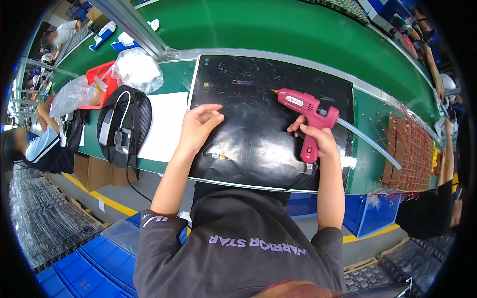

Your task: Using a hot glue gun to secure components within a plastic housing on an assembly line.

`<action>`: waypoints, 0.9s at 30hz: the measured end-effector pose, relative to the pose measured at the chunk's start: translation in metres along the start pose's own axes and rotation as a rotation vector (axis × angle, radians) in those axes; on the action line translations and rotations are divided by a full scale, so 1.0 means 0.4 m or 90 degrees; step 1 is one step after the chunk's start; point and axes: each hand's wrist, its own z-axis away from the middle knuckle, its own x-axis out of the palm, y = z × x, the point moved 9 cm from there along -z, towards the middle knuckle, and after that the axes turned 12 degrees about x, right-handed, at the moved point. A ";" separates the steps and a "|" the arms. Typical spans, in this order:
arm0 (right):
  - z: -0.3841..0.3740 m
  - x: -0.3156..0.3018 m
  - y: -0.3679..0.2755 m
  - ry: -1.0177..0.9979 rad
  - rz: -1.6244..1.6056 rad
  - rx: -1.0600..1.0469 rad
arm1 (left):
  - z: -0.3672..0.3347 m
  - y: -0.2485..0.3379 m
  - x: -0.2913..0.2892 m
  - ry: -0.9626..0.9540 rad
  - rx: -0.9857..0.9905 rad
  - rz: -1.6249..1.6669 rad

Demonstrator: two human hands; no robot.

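A dark pink hot glue gun (pixel 314 113) is in my right hand (pixel 323 141), which is wrapped round its handle. The gun's brass nozzle points left over the black work mat (pixel 248 131). From its back end a long translucent glue stick (pixel 370 143) slants down to the right, and a black cord leaves the handle's base. My left hand (pixel 198 124) is raised over the mat's left part, loosely curled. Thumb and forefinger are apart there, with nothing visible between them. Small bits and thin glue strands (pixel 238 82) lie scattered on the mat.
To the left are a black mesh backpack (pixel 141 116), white paper (pixel 166 131), a red bin (pixel 94 102) and plastic bags (pixel 136 69). At right stands a cardboard piece with many red wires (pixel 410 154). A green conveyor (pixel 258 30) runs behind; other people work at both sides.
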 end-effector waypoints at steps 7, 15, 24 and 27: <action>0.000 -0.010 0.001 0.018 0.001 0.004 | 0.000 0.011 -0.017 -0.003 0.020 -0.192; 0.001 -0.007 0.004 0.005 0.001 0.006 | -0.006 0.003 -0.035 -0.005 -0.004 -0.238; -0.002 -0.006 0.003 -0.003 0.001 0.004 | 0.006 0.026 -0.021 0.009 -0.013 -0.159; -0.002 -0.008 0.005 0.002 0.004 0.006 | 0.038 0.085 -0.014 0.029 0.005 -0.132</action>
